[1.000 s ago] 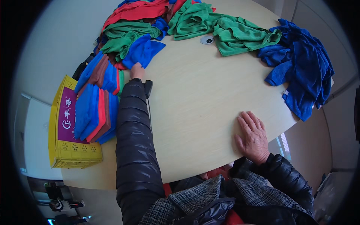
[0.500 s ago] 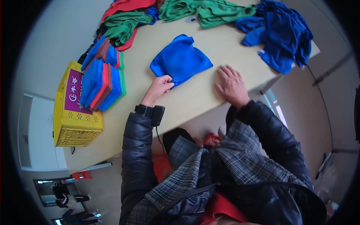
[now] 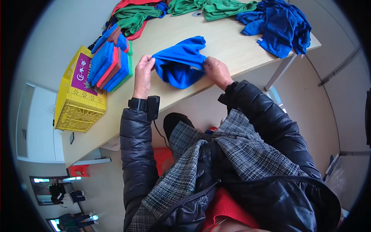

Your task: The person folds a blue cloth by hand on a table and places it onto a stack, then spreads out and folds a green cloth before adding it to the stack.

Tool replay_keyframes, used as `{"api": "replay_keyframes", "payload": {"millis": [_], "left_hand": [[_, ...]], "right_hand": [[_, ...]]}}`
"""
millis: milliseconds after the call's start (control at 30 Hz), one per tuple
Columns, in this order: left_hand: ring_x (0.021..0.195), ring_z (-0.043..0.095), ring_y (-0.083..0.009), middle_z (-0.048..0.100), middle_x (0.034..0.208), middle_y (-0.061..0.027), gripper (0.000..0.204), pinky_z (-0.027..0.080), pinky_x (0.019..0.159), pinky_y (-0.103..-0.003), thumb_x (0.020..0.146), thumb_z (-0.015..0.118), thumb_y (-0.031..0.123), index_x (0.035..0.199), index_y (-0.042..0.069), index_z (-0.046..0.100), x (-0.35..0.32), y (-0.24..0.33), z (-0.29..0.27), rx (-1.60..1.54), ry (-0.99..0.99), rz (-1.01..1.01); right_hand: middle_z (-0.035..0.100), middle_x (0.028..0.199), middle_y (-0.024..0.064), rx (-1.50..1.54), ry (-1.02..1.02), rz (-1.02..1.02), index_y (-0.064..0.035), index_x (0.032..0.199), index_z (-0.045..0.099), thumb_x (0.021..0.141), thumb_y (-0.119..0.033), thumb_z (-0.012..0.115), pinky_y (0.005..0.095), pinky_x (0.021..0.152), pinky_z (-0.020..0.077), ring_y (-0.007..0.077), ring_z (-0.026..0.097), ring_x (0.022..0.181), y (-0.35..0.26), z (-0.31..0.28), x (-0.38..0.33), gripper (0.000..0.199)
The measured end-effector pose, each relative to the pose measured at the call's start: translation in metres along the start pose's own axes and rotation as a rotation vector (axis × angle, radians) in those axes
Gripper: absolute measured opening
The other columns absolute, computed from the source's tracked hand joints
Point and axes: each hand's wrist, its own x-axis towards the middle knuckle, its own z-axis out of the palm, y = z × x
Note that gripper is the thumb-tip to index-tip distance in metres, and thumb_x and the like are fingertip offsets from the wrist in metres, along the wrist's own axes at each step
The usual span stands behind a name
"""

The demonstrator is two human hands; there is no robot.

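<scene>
A bright blue cloth [image 3: 179,58] is stretched between my two hands over the table, its middle sagging and a loose end pointing away from me. My left hand [image 3: 143,73] pinches its left corner between thumb and fingers. At the opposite side, my right hand [image 3: 217,71] grips the cloth's right edge. Left of my left hand stands a stack of folded cloths [image 3: 112,63] in blue, red, brown and green, beside a yellow plastic crate [image 3: 79,116].
Crumpled green cloths [image 3: 228,9] lie along the far side of the table [image 3: 228,38]. A heap of dark blue cloths [image 3: 280,29] sits at the far right, and a red and green heap [image 3: 135,19] at the far left. Below left is a red stool [image 3: 79,170].
The blue cloth has gone from lying bunched on the table to being raised and spread. My right hand has moved left from the tabletop and taken hold of it.
</scene>
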Motion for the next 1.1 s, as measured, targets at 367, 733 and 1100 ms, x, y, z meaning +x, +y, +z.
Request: {"api": "replay_keyframes", "payload": {"millis": [367, 733, 1100], "left_hand": [[0.073, 0.045, -0.0041, 0.054, 0.079, 0.0034, 0.014, 0.04, 0.065, -0.023, 0.1, 0.06, 0.016, 0.096, 0.003, 0.061, 0.019, 0.048, -0.001, 0.339, 0.266, 0.382], [0.062, 0.043, -0.0078, 0.051, 0.068, -0.0004, 0.019, 0.041, 0.055, -0.028, 0.097, 0.064, 0.017, 0.087, 0.002, 0.058, -0.007, 0.024, -0.01, 0.493, 0.338, 0.342], [0.076, 0.067, -0.0381, 0.068, 0.079, -0.0175, 0.034, 0.052, 0.065, -0.044, 0.081, 0.079, 0.037, 0.095, 0.009, 0.066, -0.046, 0.04, 0.01, 0.88, 0.148, 0.308]], "right_hand": [[0.068, 0.098, 0.0126, 0.973, -0.222, 0.37, -0.0018, 0.113, 0.055, 0.098, -0.014, 0.056, 0.0344, 0.078, 0.06, 0.0227, 0.072, 0.083, -0.057, -0.086, 0.085, 0.019], [0.059, 0.126, 0.0119, 1.303, -0.456, 0.237, -0.0019, 0.141, 0.048, 0.095, 0.002, 0.054, 0.0357, 0.105, 0.0492, 0.0226, 0.065, 0.109, -0.059, -0.088, 0.068, 0.047], [0.063, 0.079, 0.0028, 0.74, -0.02, 0.06, 0.0011, 0.104, 0.066, 0.095, -0.015, 0.066, 0.0237, 0.06, 0.0505, 0.0093, 0.059, 0.065, -0.076, -0.066, 0.08, 0.019]]}}
